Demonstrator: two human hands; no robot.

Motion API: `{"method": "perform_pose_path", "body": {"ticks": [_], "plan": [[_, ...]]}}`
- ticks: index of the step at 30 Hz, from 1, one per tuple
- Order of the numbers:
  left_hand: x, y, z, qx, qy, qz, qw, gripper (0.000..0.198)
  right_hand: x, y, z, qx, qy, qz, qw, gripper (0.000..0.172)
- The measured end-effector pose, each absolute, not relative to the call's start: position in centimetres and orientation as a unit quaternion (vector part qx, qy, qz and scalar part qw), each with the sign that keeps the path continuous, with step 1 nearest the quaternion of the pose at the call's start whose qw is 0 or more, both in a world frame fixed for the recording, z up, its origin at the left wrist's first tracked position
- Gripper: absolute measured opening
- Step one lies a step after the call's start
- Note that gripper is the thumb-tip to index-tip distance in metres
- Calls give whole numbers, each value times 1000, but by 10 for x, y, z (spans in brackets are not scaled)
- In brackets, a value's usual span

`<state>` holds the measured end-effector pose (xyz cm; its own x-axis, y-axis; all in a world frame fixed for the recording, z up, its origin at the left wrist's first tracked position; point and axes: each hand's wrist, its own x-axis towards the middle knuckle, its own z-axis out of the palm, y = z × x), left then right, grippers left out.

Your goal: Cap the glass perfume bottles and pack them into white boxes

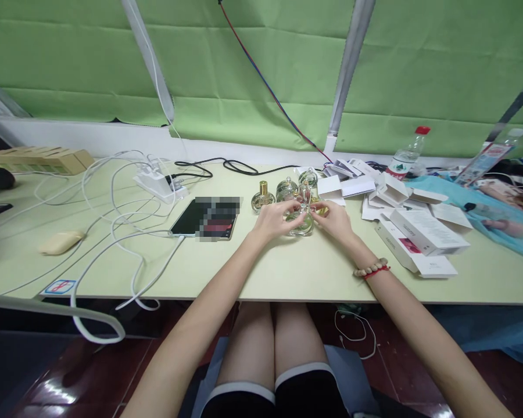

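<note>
A round, clear glass perfume bottle (301,227) with pale green liquid stands on the table between my hands. My left hand (275,222) pinches it near the neck from the left. From the other side, my right hand (335,220) also has its fingertips closed at the bottle's top. Exactly what each fingertip presses on is too small to make out. Right behind are several more glass bottles (286,189), partly covered by my fingers. A small round bottle with a gold cap (262,198) sits just left of them.
Opened white cartons (429,231) are heaped at the right, near a red-capped water bottle (406,155) and a blue plastic bag (501,223). To the left lie a phone (187,218), a power strip (154,184), tangled white cables and a cream case (61,242).
</note>
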<state>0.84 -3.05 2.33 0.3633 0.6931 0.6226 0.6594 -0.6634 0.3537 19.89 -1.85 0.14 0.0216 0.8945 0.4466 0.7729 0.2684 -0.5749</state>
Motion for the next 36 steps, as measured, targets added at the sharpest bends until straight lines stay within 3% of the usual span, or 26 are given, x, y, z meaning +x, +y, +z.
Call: {"method": "perform_pose_path", "body": {"ticks": [6,10,16,26,36], "plan": [[12,-32,29,796,347,495,31,26,197,-21,5,-600,-682,65,414,22],[14,-27,25,801,317,506,38,18,196,-22,9,-566,-653,80,497,28],[17,-23,19,797,304,518,56,12,191,-19,14,-489,-591,210,607,38],[18,-23,17,793,299,526,66,13,184,-25,23,-423,-584,361,591,46],[15,-25,17,825,376,421,22,29,180,-31,25,-390,-612,376,577,45]]}}
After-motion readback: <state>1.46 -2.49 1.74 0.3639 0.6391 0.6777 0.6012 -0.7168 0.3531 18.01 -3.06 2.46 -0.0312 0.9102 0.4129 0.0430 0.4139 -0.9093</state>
